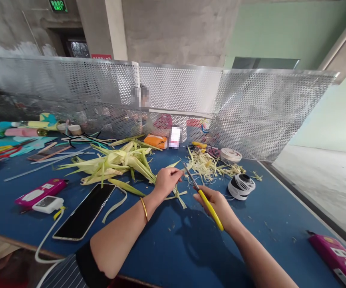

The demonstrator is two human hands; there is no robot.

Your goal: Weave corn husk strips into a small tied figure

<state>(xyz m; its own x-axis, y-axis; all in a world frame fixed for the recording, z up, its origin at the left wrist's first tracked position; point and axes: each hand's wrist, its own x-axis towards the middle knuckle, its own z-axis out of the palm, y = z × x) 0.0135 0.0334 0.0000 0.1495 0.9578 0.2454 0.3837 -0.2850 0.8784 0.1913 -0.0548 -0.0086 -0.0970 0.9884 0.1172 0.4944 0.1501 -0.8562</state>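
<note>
My left hand (166, 183) is closed in a pinch over the middle of the table, a gold bangle on its wrist. Between its fingers is a pale green corn husk strip (178, 195), whose folded ends hang below the fingertips. Yellow-handled scissors (210, 209) are gripped in my right hand (216, 202), their blades pointing up and left, close to my left fingertips. Whether the blades touch the strip, I cannot tell. Behind my left hand lies a heap of corn husks (122, 160). Shredded husk trimmings (204, 164) spread beyond the scissors.
A spool of white cord (241, 187) stands right of my right hand. On the left lie a black phone (84, 212), a magenta device (41, 193) and a white device (47, 204). Another magenta device (337, 256) sits at right. A perforated metal screen (179, 88) borders the table's back.
</note>
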